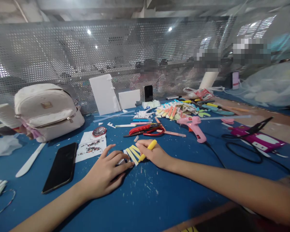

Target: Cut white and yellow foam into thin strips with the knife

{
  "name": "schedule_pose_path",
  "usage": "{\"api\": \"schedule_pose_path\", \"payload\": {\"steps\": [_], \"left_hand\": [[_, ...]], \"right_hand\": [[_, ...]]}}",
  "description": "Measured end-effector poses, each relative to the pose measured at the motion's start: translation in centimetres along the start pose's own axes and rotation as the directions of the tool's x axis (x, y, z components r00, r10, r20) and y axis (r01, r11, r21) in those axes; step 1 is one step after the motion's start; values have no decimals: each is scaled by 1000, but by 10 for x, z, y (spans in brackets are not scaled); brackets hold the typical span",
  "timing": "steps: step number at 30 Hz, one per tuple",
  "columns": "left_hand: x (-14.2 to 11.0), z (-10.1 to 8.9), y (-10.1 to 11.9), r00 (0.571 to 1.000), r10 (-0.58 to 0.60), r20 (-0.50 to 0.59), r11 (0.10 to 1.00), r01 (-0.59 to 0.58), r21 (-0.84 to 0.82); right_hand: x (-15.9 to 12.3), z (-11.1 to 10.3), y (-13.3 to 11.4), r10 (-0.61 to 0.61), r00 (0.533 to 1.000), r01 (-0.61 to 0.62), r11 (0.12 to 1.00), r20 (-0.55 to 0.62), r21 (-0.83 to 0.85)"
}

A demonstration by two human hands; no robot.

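Observation:
My right hand is closed round a yellow marker, its lower end touching the small strips in front of me. These flat, narrow strips are coloured yellow, with white showing on some. My left hand lies on the blue table with its fingers spread, and its fingertips touch the strips' left and near edges. Something white is partly hidden under those fingers. Just beyond my right hand are red-handled pliers and red-handled scissors.
A pink glue gun with a black cord lies to the right, near a purple box. Behind it is a heap of coloured strips. On the left are a black phone, a paper sheet and a white backpack.

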State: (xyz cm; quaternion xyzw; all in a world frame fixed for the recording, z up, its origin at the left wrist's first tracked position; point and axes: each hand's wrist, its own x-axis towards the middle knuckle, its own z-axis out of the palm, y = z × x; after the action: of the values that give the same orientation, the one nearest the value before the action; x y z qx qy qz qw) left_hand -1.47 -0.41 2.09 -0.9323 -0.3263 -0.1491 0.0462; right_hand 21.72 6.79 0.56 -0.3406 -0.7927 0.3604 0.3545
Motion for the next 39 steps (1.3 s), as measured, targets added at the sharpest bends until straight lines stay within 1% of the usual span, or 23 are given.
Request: {"api": "schedule_pose_path", "payload": {"steps": [9,14,24,28,32,39], "left_hand": [[1,-1,0,1000,6,2,1000,-6,-2],[1,-1,0,1000,-1,2,1000,1,-2],[0,0,0,1000,4,6,1000,-4,-3],[0,0,-1,1000,2,3,1000,-2,-2],[1,0,0,1000,-1,-3,1000,1,-2],[0,1,-1,1000,5,-15,1000,-5,-1]], "right_hand": [[-1,0,-3,22,1000,-22,998,8,51],[-2,-1,-8,19,1000,-20,997,25,68],[-2,-1,-9,11,999,-15,997,49,75],[-2,-1,-9,1,999,-3,998,33,69],[-1,0,-7,-1,1000,2,998,-9,64],[18,9,-4,6,999,-5,1000,-33,24]]}}
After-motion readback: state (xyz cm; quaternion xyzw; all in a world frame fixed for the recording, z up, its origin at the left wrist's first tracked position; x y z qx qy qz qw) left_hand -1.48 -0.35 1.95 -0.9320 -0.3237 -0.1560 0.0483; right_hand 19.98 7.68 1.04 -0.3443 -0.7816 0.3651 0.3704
